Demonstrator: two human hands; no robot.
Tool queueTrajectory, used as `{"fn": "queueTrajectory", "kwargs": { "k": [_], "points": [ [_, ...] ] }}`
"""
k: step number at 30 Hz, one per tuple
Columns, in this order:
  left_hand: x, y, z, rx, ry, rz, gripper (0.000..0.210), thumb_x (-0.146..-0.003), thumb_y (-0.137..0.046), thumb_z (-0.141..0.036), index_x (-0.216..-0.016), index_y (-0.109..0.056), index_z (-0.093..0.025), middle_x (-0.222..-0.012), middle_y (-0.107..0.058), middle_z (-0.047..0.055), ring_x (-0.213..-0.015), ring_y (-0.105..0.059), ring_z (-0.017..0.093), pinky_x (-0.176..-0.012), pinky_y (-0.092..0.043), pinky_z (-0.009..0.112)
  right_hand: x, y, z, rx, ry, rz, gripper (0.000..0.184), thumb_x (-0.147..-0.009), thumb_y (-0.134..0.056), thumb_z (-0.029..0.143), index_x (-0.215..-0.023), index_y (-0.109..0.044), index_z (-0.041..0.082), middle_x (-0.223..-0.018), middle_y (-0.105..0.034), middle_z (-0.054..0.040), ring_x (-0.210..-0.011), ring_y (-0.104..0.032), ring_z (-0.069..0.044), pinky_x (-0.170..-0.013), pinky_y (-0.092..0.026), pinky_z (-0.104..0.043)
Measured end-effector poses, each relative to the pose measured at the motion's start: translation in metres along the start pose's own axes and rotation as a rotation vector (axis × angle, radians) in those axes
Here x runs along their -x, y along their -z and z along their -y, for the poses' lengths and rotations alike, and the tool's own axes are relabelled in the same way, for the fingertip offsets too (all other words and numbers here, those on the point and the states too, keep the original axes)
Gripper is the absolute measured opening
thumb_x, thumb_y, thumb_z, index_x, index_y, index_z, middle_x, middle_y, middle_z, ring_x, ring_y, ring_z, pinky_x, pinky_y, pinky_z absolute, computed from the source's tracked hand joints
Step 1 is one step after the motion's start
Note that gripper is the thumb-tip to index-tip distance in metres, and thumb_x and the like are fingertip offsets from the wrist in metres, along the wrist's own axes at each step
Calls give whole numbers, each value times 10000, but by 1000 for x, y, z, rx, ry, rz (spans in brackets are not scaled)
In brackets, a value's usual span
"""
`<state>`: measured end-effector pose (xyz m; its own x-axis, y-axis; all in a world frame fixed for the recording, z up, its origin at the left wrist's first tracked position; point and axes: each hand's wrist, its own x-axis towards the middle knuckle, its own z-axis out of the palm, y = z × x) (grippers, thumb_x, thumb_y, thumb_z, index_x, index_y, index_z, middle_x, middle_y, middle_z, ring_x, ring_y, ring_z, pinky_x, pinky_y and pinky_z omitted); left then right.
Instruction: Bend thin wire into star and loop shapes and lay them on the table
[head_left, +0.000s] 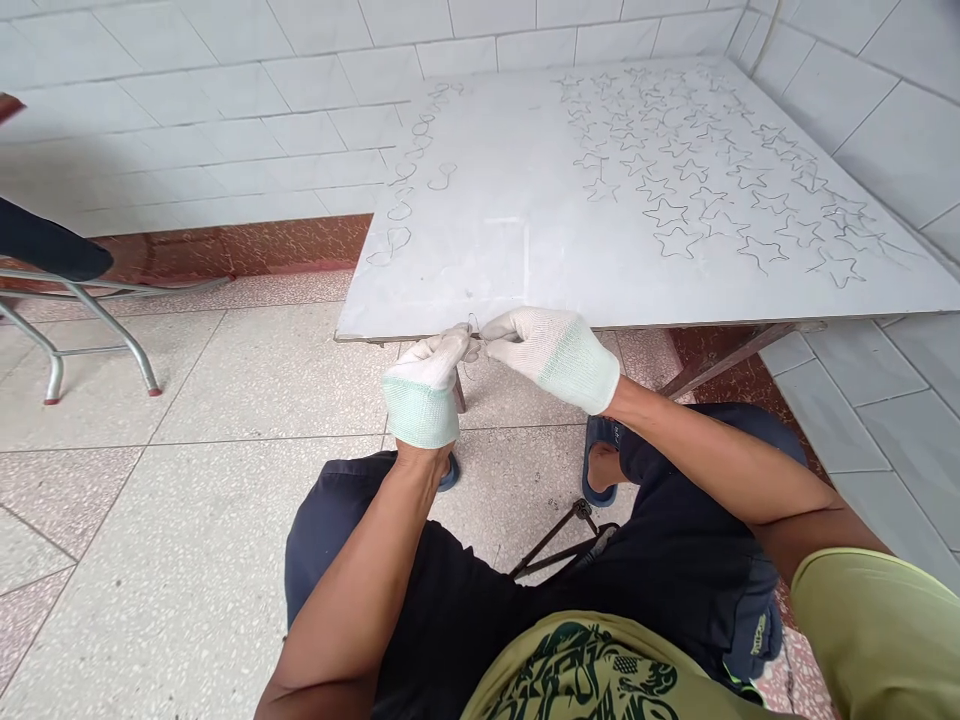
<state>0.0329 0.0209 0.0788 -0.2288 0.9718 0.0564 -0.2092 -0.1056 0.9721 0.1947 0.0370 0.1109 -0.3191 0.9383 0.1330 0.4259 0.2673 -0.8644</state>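
Both of my hands wear white knit gloves with pale green cuffs and meet at the table's front edge. My left hand is closed, its fingertips pinching a thin bent wire. From the other side my right hand pinches at the same wire, its thumb and forefinger together. A small loop of the wire sticks up between the fingertips; the rest is hidden by the gloves. Just beyond lies the white tabletop.
Many star-shaped wire pieces cover the table's right side. Curled wire pieces run in a row along its left edge. A metal-legged stool stands at left. Tiled walls border the back and right. A folding metal frame is between my legs.
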Motion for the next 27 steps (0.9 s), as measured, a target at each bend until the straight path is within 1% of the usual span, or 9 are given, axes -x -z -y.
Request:
{"fn": "queueTrajectory", "kwargs": {
  "k": [4, 7, 11, 15, 17, 20, 23, 25, 27],
  "points": [
    [0, 1, 0, 3, 2, -30, 356, -720, -891, -461, -595, -641, -241, -726, -716, 27, -828, -717, 209, -1045, -561, 420, 1, -5, 1, 12, -16, -1, 186, -972, -669, 212, -969, -855, 214, -988, -830, -8, -938, -741, -187, -912, -526, -303],
    [0, 2, 1, -44, -8, -5, 330, -759, -856, -478, -626, -667, -243, -738, -714, 35, -883, -728, 225, -1068, -551, 423, 3, -8, -3, 30, -31, -44, 179, -977, -671, 228, -970, -850, 222, -990, -827, -9, -935, -740, -186, -924, -526, -308],
    [-2, 3, 2, -27, -24, 8, 298, -772, -852, -484, -663, -710, -246, -735, -717, 37, -853, -712, 219, -1085, -545, 441, 5, -9, -8, 57, -23, -87, 164, -985, -666, 243, -978, -828, 213, -979, -826, -17, -921, -741, -186, -931, -535, -321],
    [-4, 5, 4, -5, -18, -3, 301, -771, -869, -478, -670, -704, -247, -762, -732, 39, -829, -702, 204, -1066, -547, 429, 6, -10, -8, 42, -27, -112, 140, -973, -683, 240, -1022, -811, 210, -1026, -833, -30, -944, -752, -195, -908, -560, -329],
    [-6, 5, 4, 20, -2, 9, 305, -734, -894, -488, -686, -716, -245, -759, -728, 35, -788, -683, 197, -1009, -566, 427, 6, -10, -6, 19, -47, -107, 168, -968, -682, 232, -1073, -809, 201, -1026, -831, -36, -928, -755, -196, -899, -576, -335],
    [-9, 6, 3, 63, 14, 21, 318, -684, -930, -495, -733, -744, -241, -734, -711, 20, -720, -649, 181, -932, -580, 421, 5, -10, -1, -21, -68, -121, 268, -955, -676, 204, -1189, -802, 175, -1060, -832, -54, -926, -759, -196, -924, -597, -347],
    [-9, 5, 1, 78, -2, 34, 313, -706, -926, -487, -720, -734, -240, -734, -701, 15, -727, -651, 174, -959, -577, 420, 4, -10, 4, -83, -89, -185, 337, -934, -683, 180, -1253, -785, 145, -1171, -831, -89, -986, -773, -201, -963, -614, -358],
    [-7, 5, 1, 69, -14, 50, 309, -733, -910, -488, -716, -732, -236, -739, -706, 19, -759, -670, 182, -996, -573, 428, 3, -10, 4, -163, -119, -182, 330, -921, -697, 179, -1237, -787, 144, -1179, -836, -94, -999, -781, -201, -972, -625, -359],
    [-5, 5, 1, 51, -12, 46, 304, -748, -902, -489, -742, -749, -227, -747, -727, 26, -787, -697, 193, -1011, -576, 433, 2, -11, 3, -279, -152, -106, 250, -916, -706, 184, -1142, -808, 160, -1101, -848, -76, -976, -787, -194, -961, -633, -348]
  ]
}}
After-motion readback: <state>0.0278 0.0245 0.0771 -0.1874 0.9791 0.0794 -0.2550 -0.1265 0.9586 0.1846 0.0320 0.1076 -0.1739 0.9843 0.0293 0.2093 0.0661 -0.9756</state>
